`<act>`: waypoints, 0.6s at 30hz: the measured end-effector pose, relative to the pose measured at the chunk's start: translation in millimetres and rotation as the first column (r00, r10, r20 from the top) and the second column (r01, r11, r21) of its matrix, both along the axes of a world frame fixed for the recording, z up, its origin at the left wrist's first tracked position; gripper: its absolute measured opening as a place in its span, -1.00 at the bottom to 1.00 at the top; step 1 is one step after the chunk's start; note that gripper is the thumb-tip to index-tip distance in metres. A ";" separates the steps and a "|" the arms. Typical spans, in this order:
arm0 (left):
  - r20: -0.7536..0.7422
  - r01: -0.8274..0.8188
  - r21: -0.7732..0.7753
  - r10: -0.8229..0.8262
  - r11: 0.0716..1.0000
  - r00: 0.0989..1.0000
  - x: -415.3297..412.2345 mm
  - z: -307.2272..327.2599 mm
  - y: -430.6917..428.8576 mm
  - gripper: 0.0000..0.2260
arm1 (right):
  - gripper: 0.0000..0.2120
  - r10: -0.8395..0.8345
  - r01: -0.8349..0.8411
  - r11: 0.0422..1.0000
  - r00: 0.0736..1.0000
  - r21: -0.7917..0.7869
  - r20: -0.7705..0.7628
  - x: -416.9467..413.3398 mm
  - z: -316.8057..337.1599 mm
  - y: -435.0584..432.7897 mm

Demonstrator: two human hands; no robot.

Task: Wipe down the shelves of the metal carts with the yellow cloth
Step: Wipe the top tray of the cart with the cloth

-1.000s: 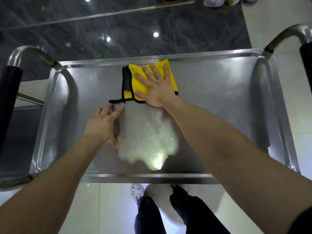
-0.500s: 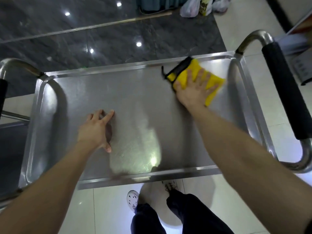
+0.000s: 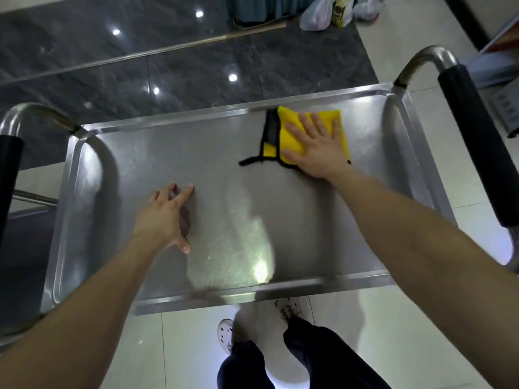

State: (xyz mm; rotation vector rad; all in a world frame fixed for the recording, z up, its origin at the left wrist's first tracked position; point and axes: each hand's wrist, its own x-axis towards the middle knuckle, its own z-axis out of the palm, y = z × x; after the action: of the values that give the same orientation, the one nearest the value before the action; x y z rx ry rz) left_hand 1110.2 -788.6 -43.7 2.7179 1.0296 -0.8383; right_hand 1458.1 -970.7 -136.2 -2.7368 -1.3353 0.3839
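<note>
Dark marbled floor (image 3: 196, 60) at the far side, pale tiles near, and between them stands the metal cart (image 3: 365, 92), its top shelf (image 3: 134, 164) filling the middle of the view. We're looking down on that steel tray, raised rim all round, with a bright glare (image 3: 261, 273) bouncing off it close to the near edge. Over to the far right corner goes our attention: the yellow cloth (image 3: 285, 115) lies flat on the shelf there, close against the far rim, black edging and a dark flap showing on its left side, a thin black strip trailing off to the left. Right hand (image 3: 317, 147) is planted squarely on top of it, palm down, fingers straight and spread, pressing the cloth to the metal. Yellow peeks out to the left of the thumb and past the fingertips on the far side, so the hand covers most of it. Left hand (image 3: 165, 217) sits well apart, left of centre on the bare steel, fingers extended and fingertips touching the shelf, holding nothing. Black-padded handle (image 3: 477, 141) arches up at the right end, another padded handle (image 3: 8, 164) at the left edge. Beyond the cart, plastic bags (image 3: 314, 19) lie on the floor at the far side. Down below the near rim, dark trouser legs (image 3: 309, 355) and a pale shoe (image 3: 226, 334) show on the tiles.
</note>
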 end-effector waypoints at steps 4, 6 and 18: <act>0.022 -0.002 0.022 0.001 1.000 1.000 2.7 0.3 -0.2 0.48 | -0.16 -0.433 0.431 0.900 0.901 -0.067 -0.019 73.4 1.3 -50.2; 0.022 -0.005 0.025 0.004 1.000 1.000 2.7 0.9 0.4 0.47 | -0.15 -0.530 0.528 0.848 0.847 -0.051 -0.037 64.8 0.3 -46.5; 0.014 -0.038 -0.012 0.038 0.999 0.999 1.1 1.2 0.9 0.49 | -0.30 0.533 -0.551 0.819 0.834 0.160 0.143 -194.7 -21.0 -23.6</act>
State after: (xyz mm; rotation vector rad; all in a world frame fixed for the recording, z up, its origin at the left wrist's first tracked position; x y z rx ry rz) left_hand 1111.2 -787.6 -42.5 2.6817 1.0666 -0.8150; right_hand 1263.4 -994.3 -157.2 -2.1937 -2.0560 0.1386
